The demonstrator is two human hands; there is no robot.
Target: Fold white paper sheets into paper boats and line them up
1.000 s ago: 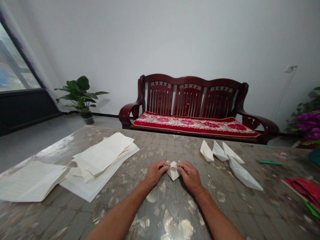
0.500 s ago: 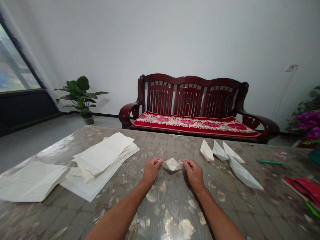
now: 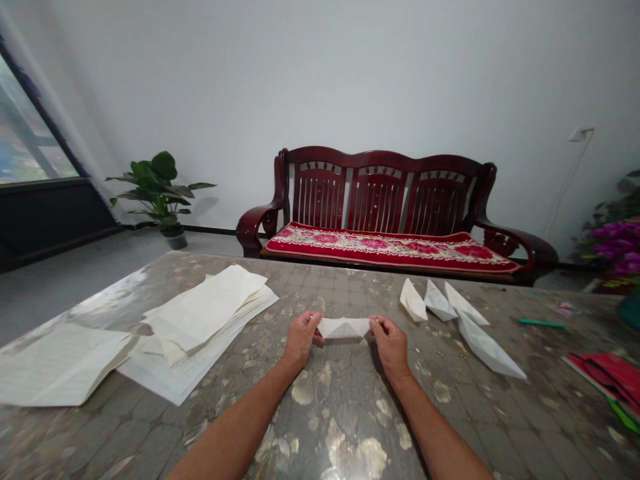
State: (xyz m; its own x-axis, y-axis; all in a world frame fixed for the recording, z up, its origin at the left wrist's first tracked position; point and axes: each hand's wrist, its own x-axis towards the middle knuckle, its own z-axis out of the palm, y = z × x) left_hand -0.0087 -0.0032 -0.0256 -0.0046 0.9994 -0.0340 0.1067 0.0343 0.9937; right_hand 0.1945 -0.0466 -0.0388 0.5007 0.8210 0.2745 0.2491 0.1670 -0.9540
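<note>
Pinching opposite ends, left hand (image 3: 301,341) and right hand (image 3: 391,343) hold the folded paper (image 3: 345,328) between them, neither nearer; its long axis runs left to right, with paper boats (image 3: 489,348) farther right on the table (image 3: 325,420).

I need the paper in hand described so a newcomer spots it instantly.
Before the dark red bench stands a patterned table. Over it, the left hand and right hand hold a small folded white paper by its ends. Unlike the loose sheets to its left and four boat-shaped papers to its right, it alone is held.
</note>
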